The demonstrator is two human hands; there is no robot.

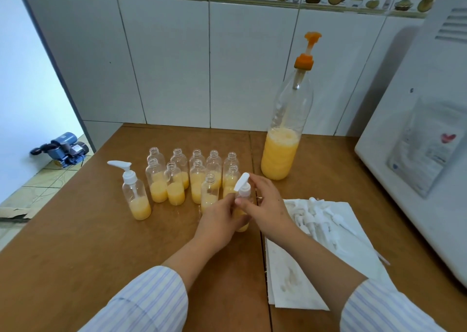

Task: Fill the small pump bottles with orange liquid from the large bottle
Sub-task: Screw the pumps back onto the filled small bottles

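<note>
Small pump bottle (243,206), part-filled with orange liquid, is held upright on the brown table (75,230) near its middle; its body is gripped by the left hand (222,220), while the white pump head (242,182) is pinched by the right hand's (265,200) fingers. Just left, a cluster of open bottles (192,175) is crowded close, with one capped bottle (135,192) beyond. Far right stands the large bottle (284,134). Loose pumps (321,218) are laid on white paper (290,281) to the right.
</note>
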